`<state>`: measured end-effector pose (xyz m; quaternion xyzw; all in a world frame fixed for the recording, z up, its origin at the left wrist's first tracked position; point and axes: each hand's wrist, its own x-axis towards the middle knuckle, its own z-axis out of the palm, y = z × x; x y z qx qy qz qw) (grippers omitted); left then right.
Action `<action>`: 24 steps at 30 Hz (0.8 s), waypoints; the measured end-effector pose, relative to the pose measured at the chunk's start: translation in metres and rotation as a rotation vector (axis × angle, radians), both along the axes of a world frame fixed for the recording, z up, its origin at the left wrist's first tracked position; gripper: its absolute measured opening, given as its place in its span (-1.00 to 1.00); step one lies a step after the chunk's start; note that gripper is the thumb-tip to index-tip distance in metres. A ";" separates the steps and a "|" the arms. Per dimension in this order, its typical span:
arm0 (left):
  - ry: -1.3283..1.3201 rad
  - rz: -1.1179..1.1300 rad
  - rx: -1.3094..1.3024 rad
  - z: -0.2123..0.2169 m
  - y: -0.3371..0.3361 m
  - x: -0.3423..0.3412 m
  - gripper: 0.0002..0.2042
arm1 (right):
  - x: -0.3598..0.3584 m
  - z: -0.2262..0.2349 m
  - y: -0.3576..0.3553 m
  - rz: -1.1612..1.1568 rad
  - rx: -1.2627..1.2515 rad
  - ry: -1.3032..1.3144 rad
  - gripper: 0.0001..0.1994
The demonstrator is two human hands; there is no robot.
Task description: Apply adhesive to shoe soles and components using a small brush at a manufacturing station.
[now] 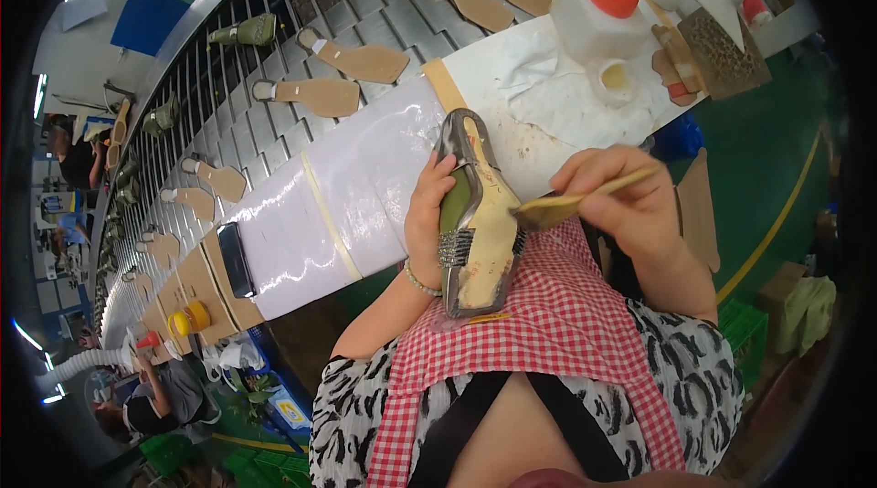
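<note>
My left hand (pixel 426 212) is closed around the side of an upturned shoe (pixel 489 241), a green upper with a dark edge and a strap with shiny trim. Its pale underside faces up, and the shoe is held lengthwise in front of my checked apron (pixel 557 305). In my right hand (pixel 630 205) is a brush (pixel 562 210) with a wooden handle. The brush's dark tip touches or hovers at the right edge of the shoe's underside; I cannot tell which.
A white squeeze bottle (pixel 594 26) with a red nozzle stands on a white, stained work board (pixel 493 86). Beyond is a slatted metal conveyor (pixel 384 22) carrying several tan insoles (pixel 320 97) and green shoes (pixel 245 31). A phone (pixel 236 259) lies at left. Other people work farther left.
</note>
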<state>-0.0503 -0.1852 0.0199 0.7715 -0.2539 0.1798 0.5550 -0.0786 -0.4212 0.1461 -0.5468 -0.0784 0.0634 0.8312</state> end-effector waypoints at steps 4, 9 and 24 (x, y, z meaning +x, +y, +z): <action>0.019 -0.006 -0.003 0.004 0.002 0.002 -0.55 | 0.000 -0.004 0.014 0.093 -0.197 -0.102 -0.87; 0.016 -0.022 0.050 0.006 0.006 0.004 -0.57 | 0.003 -0.005 0.024 0.140 -0.286 -0.156 -0.89; -0.013 -0.017 0.063 0.008 0.004 0.007 -0.56 | 0.005 -0.004 0.033 -0.034 -0.510 -0.342 -0.91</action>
